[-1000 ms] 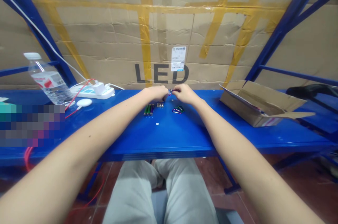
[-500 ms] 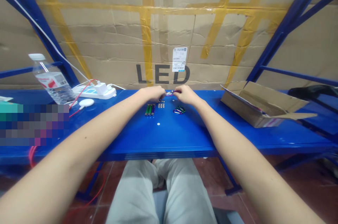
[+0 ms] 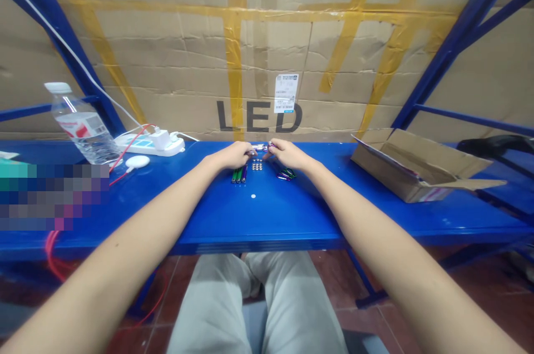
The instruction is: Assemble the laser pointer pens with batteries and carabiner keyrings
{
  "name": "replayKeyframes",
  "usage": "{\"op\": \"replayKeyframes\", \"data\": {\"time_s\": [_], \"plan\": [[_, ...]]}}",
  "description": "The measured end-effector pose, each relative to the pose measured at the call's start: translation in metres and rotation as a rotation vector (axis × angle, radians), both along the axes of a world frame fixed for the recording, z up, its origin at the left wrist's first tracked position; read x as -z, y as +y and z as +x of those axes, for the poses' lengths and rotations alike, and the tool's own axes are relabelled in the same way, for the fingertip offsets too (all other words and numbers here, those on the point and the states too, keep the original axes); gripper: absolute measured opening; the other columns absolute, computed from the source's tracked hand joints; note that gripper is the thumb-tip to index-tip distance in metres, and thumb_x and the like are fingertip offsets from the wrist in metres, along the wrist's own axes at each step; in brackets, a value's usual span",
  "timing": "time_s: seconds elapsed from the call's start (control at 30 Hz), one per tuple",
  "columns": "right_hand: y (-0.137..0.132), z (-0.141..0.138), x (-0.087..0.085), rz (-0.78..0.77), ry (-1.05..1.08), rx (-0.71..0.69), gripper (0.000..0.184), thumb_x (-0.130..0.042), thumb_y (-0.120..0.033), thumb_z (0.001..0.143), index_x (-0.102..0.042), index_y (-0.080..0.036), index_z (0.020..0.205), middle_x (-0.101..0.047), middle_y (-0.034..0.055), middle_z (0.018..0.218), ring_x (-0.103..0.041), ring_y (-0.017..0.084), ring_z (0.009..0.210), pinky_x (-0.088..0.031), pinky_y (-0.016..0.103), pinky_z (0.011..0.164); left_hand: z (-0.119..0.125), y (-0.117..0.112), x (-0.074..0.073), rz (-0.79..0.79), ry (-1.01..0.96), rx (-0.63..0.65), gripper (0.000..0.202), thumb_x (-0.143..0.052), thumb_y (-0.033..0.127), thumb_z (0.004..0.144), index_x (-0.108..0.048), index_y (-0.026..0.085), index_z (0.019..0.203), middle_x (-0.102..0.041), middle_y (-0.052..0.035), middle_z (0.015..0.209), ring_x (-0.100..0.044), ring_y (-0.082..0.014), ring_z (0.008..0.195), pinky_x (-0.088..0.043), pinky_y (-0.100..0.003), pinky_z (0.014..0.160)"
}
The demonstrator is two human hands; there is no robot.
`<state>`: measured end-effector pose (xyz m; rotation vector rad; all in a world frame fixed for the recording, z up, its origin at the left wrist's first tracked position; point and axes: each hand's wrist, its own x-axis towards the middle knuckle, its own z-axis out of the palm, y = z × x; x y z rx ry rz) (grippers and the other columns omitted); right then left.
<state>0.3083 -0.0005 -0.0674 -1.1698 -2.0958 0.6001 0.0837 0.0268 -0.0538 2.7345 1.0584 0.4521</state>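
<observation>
My left hand (image 3: 237,155) reaches to the back of the table, fingers curled together beside a row of small silvery pieces (image 3: 259,147). Whatever its fingertips hold is too small to name. Opposite it, my right hand (image 3: 287,154) pinches something small and purplish at the right end of that row. Several silver button-like discs (image 3: 257,165) lie in rows between the hands. Green and purple metal tubes (image 3: 239,175) stand side by side below my left hand. Below my right hand is a small pile of green and purple carabiners (image 3: 286,174).
An open cardboard box (image 3: 411,168) sits on the blue table (image 3: 267,218) at right. Leftward are a water bottle (image 3: 85,126), a white power strip (image 3: 161,144) with cables, and a white disc (image 3: 138,161). A large carton (image 3: 183,76) rises behind the table; one small white dot (image 3: 253,196) lies in front.
My left hand has drawn back a little to the left, uncovering more of the discs and silvery pieces. My right hand has shifted slightly toward the silvery row.
</observation>
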Motion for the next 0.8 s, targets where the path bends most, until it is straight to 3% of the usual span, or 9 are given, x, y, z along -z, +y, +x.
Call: {"op": "replayKeyframes", "data": {"time_s": [0.13, 0.33, 0.8], "plan": [[-0.006, -0.0044, -0.0015, 0.003, -0.08, 0.009, 0.018, -0.042, -0.023, 0.101, -0.051, -0.021, 0.085, -0.077, 0.0084, 0.103, -0.066, 0.021, 0.099, -0.046, 0.031, 0.085, 0.0039, 0.0014, 0.0032, 0.048, 0.036, 0.039, 0.045, -0.045, 0.005, 0.076, -0.075, 0.018, 0.108, -0.071, -0.0095, 0.119, -0.065, -0.0222, 0.109, -0.046, -0.03, 0.098], [-0.0079, -0.0053, -0.0035, -0.019, -0.091, 0.019, 0.019, -0.041, -0.025, 0.101, -0.051, -0.021, 0.086, -0.076, 0.0077, 0.103, -0.067, 0.022, 0.099, -0.047, 0.033, 0.086, 0.003, 0.0029, -0.0021, -0.018, 0.1, 0.026, 0.045, -0.047, 0.006, 0.079, -0.076, 0.02, 0.11, -0.074, -0.0048, 0.116, -0.067, -0.0204, 0.106, -0.048, -0.027, 0.094], [-0.0103, -0.007, -0.0055, -0.016, -0.105, 0.003, 0.019, -0.041, -0.025, 0.101, -0.052, -0.02, 0.087, -0.077, 0.0067, 0.102, -0.065, 0.02, 0.096, -0.043, 0.031, 0.084, 0.0021, -0.003, -0.0065, -0.065, 0.11, 0.023, 0.047, -0.047, 0.004, 0.077, -0.077, 0.02, 0.11, -0.076, -0.0028, 0.115, -0.069, -0.0188, 0.104, -0.049, -0.024, 0.088]]}}
